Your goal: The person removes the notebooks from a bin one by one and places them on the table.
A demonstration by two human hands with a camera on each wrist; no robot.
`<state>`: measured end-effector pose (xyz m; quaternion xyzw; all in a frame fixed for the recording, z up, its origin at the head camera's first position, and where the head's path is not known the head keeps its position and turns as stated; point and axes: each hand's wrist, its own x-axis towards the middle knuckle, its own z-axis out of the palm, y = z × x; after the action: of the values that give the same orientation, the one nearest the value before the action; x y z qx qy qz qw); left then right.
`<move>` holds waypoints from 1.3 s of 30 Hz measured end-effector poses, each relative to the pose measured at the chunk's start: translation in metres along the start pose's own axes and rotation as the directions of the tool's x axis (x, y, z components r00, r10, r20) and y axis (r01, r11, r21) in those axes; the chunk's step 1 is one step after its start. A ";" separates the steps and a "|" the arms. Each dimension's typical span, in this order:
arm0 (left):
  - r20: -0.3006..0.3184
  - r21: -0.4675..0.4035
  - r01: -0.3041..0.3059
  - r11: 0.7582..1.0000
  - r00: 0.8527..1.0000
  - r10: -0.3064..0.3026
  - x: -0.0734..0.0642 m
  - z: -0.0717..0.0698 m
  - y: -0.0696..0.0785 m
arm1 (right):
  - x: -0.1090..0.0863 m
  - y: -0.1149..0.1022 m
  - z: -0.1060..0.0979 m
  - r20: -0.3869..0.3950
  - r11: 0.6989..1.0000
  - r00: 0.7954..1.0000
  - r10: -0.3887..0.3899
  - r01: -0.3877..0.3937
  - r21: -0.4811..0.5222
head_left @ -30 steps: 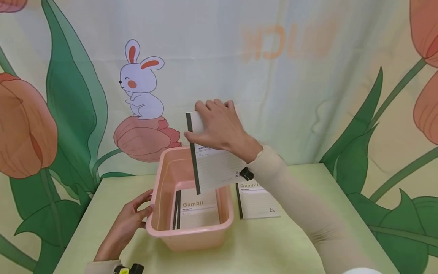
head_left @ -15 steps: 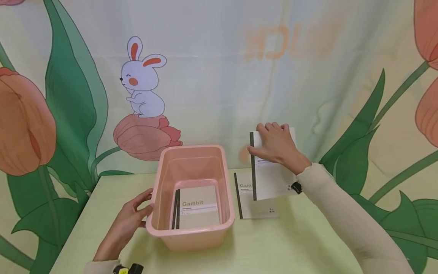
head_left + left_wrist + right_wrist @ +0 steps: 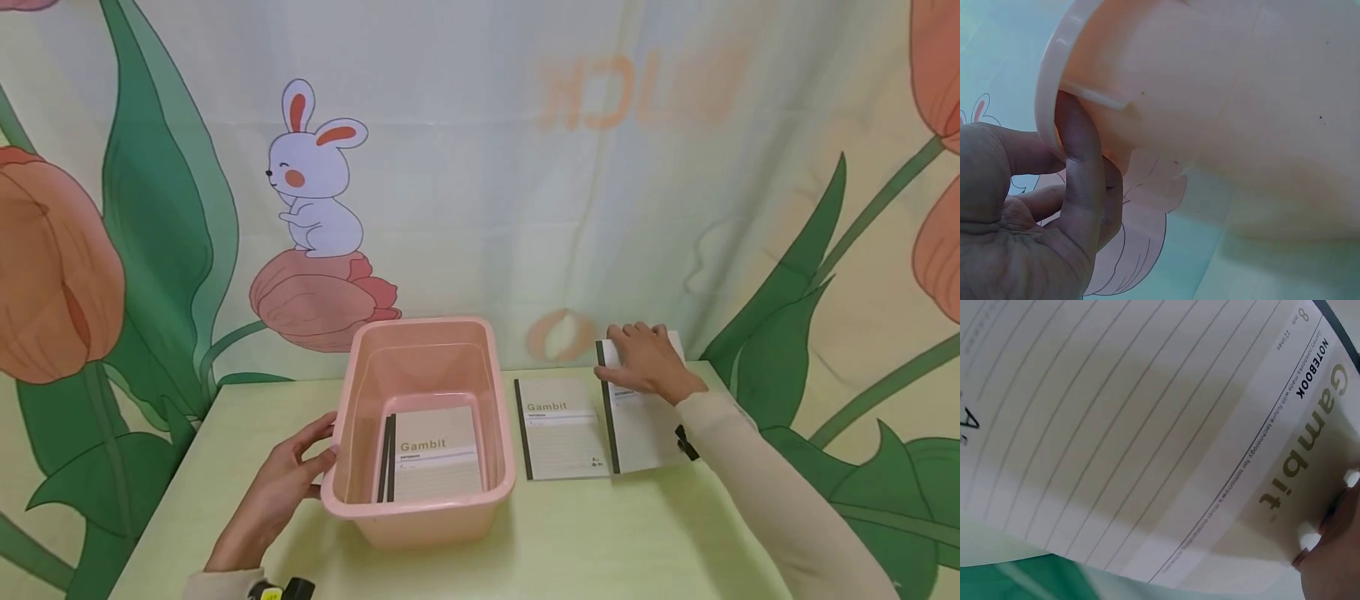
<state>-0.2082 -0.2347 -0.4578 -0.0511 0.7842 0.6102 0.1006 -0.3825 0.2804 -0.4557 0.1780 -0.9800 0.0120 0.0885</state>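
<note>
My left hand (image 3: 281,475) pinches the left rim of a pink plastic basin (image 3: 420,523), with fingers curled under the lip in the left wrist view. Inside the basin, several notebooks with dark spines lie overlapped, the top notebook (image 3: 438,467) reading "Gambit". To the right of the basin, another Gambit notebook (image 3: 562,437) lies flat on the table. Beside it my right hand (image 3: 645,362) grips the upper part of a matching notebook (image 3: 645,433), which is tilted with its lower edge near the tabletop. The right wrist view shows this notebook's lined cover (image 3: 1147,425) close up.
The pale green table (image 3: 585,542) meets a printed curtain (image 3: 465,167) at its back edge. Tulips and a rabbit (image 3: 318,192) are drawn on the curtain.
My right hand has carried its notebook from above the basin rightward, past the flat notebook, and down toward the table. My left hand stays at the basin's rim.
</note>
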 end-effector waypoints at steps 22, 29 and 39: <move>0.000 0.013 0.006 1.000 1.000 -0.006 0.000 -0.003 -0.002 | 0.015 0.034 0.091 0.090 0.998 0.995 0.050 -0.053 0.029; 0.003 0.003 -0.002 1.000 1.000 0.002 0.000 -0.002 -0.001 | 0.016 0.038 0.093 0.110 0.989 0.989 0.097 -0.108 0.098; -0.006 -0.002 0.002 1.000 1.000 -0.002 -0.001 -0.002 0.002 | 0.014 0.024 0.076 0.050 0.991 0.998 0.039 -0.045 0.124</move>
<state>-0.2082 -0.2366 -0.4557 -0.0538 0.7837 0.6109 0.0985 -0.4168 0.2943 -0.5276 0.1625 -0.9827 0.0711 0.0538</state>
